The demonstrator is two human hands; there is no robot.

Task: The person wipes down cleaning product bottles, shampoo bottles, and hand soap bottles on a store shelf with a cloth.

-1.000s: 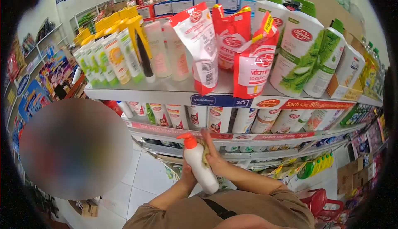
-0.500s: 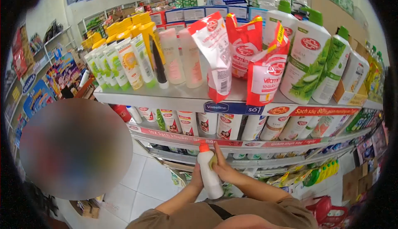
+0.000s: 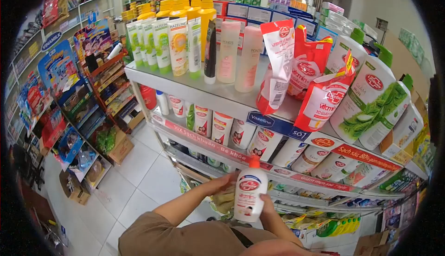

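Observation:
A white pump bottle with a red-orange top and red Lifebuoy label point(image 3: 249, 195) stands upright in front of my body, its label toward me. My right hand point(image 3: 267, 206) grips it low on its right side, with the fingers partly hidden behind it. My left hand point(image 3: 225, 183) is at the bottle's upper left, fingers stretched out toward it; whether the fingertips touch it is unclear. Just beyond the bottle is the shelf edge with a red strip point(image 3: 204, 145), where similar white and red bottles point(image 3: 221, 128) stand in a row.
On the top shelf point(image 3: 185, 85) stand tubes point(image 3: 178, 47), pink bottles point(image 3: 228, 54), red refill pouches point(image 3: 324, 100) and large green-capped bottles point(image 3: 368, 93). Racks of packets point(image 3: 76, 112) line the left side, with a cardboard box point(image 3: 121, 147) on the tiled floor point(image 3: 134, 182).
The view has swung left. The bottle has turned from its plain side to its labelled side. My left hand has moved from its lower side up to its upper left and opened.

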